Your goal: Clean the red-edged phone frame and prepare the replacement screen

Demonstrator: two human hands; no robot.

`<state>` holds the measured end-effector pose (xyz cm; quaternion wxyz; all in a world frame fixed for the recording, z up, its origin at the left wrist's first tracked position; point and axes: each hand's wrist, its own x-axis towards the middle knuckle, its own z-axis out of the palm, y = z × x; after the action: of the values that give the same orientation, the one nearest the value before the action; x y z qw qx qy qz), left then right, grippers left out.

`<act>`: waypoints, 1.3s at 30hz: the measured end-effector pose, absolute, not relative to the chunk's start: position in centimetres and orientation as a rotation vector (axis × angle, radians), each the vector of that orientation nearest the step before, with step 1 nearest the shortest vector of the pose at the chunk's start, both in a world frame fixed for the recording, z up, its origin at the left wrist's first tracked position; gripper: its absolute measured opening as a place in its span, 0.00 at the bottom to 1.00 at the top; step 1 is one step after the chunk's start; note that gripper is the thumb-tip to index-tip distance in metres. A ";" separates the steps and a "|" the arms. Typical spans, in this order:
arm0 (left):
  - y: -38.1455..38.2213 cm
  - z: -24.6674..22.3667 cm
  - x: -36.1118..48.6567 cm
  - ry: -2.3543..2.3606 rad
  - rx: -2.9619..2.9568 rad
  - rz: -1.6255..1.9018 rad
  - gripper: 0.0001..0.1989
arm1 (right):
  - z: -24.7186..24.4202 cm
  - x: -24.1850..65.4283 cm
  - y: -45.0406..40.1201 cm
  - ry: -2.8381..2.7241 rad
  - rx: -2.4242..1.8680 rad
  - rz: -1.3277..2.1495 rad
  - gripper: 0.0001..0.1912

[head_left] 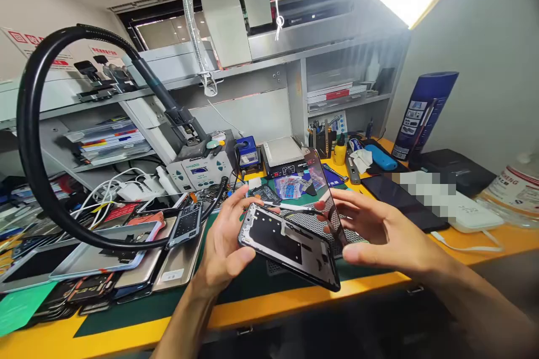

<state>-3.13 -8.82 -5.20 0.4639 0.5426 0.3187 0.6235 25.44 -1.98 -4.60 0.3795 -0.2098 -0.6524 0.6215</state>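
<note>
My left hand [225, 247] is closed on the upper left end of a phone frame [290, 244], an open black shell with a silver-grey inner face turned up. In my right hand [379, 230] a thin, dark, glossy phone screen [330, 199] stands nearly upright, gripped by its right edge between thumb and fingers. The screen's lower part is close to the frame's right end; I cannot tell whether they touch. A perforated metal plate [275, 269] lies beneath on the green mat [236, 286].
Stacked phones and tablets [177, 263] crowd the left. A hot-air station [200, 168] stands behind them, its black hose [27, 123] arching across the left side. A flat heating plate [283, 151] sits at the back. A black phone [396, 202] and white power bank [455, 202] lie right.
</note>
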 end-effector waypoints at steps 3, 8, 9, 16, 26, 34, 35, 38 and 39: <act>-9.5 -4.9 -3.2 0.798 1.306 1.554 0.43 | -4.1 25.6 -3.2 -1.800 -0.647 1.449 0.40; -10.3 -4.6 -3.3 0.796 1.327 1.556 0.42 | -3.8 25.5 -4.3 -1.952 -0.697 1.280 0.40; -10.4 -4.5 -3.3 0.794 1.327 1.557 0.42 | -3.7 25.5 -4.4 -1.979 -0.702 1.254 0.40; -10.9 -4.5 -3.6 0.784 1.373 1.558 0.42 | -3.5 25.5 -5.0 -2.176 -0.735 1.068 0.38; -11.1 -4.6 -3.3 0.729 1.327 1.559 0.42 | -1.8 24.0 -6.1 -2.220 -0.648 0.889 0.32; -11.7 -4.8 -3.4 0.705 1.297 1.589 0.44 | -3.3 24.2 -5.9 -2.364 -0.655 0.723 0.35; -11.7 -4.7 -3.4 0.702 1.298 1.586 0.44 | -3.8 24.5 -5.8 -2.389 -0.657 0.683 0.37; -11.8 -4.6 -3.2 0.668 1.302 1.573 0.44 | -5.1 25.3 -5.7 -2.450 -0.687 0.643 0.40; -11.9 -4.6 -3.2 0.647 1.302 1.574 0.44 | -5.4 25.5 -5.7 -2.476 -0.721 0.626 0.40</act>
<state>-3.17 -11.85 -4.61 0.4789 0.5333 0.2650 0.6450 25.46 -5.75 -5.35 0.2413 -0.2637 -0.9055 0.2289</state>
